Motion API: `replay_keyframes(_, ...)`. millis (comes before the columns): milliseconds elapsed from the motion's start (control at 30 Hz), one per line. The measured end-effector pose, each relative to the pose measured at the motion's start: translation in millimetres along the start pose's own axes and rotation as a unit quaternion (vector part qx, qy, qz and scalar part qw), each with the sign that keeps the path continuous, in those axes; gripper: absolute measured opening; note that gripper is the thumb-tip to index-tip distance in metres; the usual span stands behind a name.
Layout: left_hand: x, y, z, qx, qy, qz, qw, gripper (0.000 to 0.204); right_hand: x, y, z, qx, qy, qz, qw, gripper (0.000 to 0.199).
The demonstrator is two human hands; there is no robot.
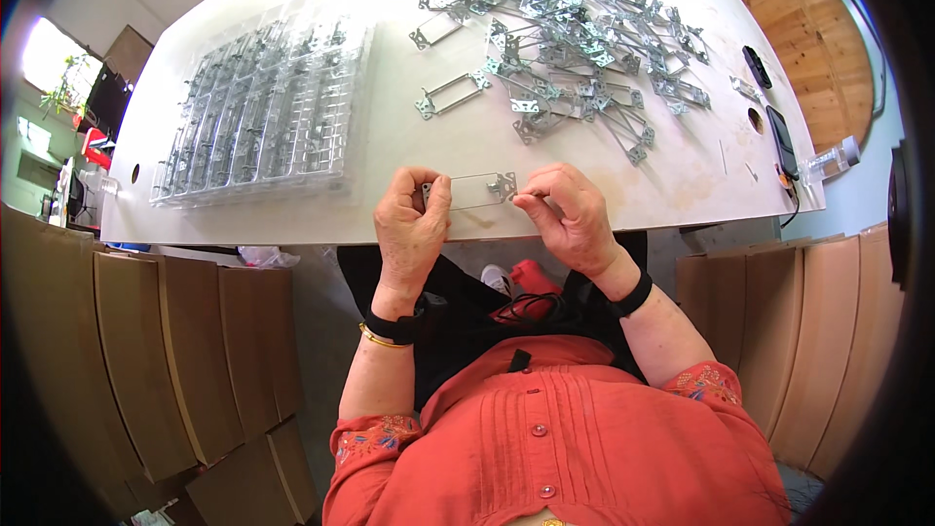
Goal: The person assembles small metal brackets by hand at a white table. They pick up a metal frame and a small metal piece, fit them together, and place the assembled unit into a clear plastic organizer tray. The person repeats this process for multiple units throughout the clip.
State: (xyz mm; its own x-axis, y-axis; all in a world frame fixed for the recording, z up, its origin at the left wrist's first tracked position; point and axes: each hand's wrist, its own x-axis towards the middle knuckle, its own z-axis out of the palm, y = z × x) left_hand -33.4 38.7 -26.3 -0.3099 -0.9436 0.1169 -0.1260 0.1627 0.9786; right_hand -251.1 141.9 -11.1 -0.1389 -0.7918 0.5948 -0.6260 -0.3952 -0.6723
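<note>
Left grip (411, 222) pinches metal bracket (502, 186), right grip (575, 219) unclear; cartons (200, 351) stand beside white table (394, 141).

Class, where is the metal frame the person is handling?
In the head view, the metal frame is near centre, by the white table's near edge, between the left hand, gripping its left end, and the right hand.
</note>
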Motion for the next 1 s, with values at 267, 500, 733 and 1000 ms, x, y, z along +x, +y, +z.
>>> replay_keyframes(267,4.1,18.3,-1.4,-0.046,-0.019,-0.063,0.997,0.016,1.9,4.1,2.1,0.037,-0.01,0.025,0.999,0.013)
replay_keyframes(500,12.5,24.3,4.5,-0.019,0.008,-0.058,0.998,0.031,2.4,0.1,-1.8,0.036,-0.033,0.029,0.998,0.013)
replay_keyframes(733,32.8,20.4,20.6,0.067,0.042,-0.062,0.995,0.037,3.7,3.3,-2.8,0.034,-0.053,0.01,0.998,0.013)
replay_keyframes(1000,29.8,19.3,30.2,0.267,0.094,0.074,0.956,0.043,3.5,10.4,-3.5,0.053,-0.067,-0.004,0.996,0.013)
